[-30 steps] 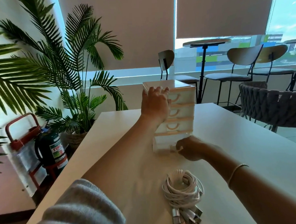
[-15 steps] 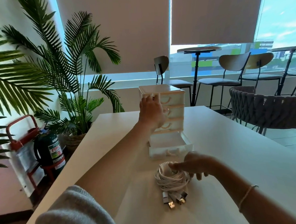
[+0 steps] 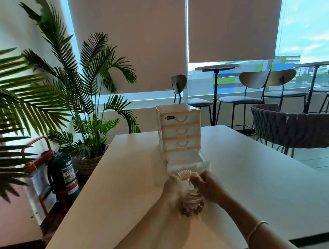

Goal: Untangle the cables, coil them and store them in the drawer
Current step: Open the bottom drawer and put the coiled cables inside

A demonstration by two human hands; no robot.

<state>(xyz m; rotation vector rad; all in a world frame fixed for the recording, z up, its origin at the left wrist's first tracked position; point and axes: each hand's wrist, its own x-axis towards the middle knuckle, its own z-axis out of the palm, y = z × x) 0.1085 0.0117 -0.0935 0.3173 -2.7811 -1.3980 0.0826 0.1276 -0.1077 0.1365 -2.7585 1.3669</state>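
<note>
A coil of white cables (image 3: 189,193) is held between both hands just above the white table (image 3: 255,177), its metal plugs hanging at the near end. My left hand (image 3: 174,187) grips the coil's left side and my right hand (image 3: 208,186) grips its right side. Directly beyond them stands a small white drawer unit (image 3: 179,131) with several drawers. Its bottom drawer (image 3: 189,163) is pulled out and looks empty inside. The coil's far edge is right in front of that drawer's front panel.
A potted palm (image 3: 80,101) and a green fire extinguisher (image 3: 63,174) stand left of the table. A woven grey chair (image 3: 294,131) sits at the table's far right. High stools and round tables line the window behind.
My left hand has left the top of the drawer unit and come down onto the coil. Both hands have lifted the coil toward the pulled-out bottom drawer.
</note>
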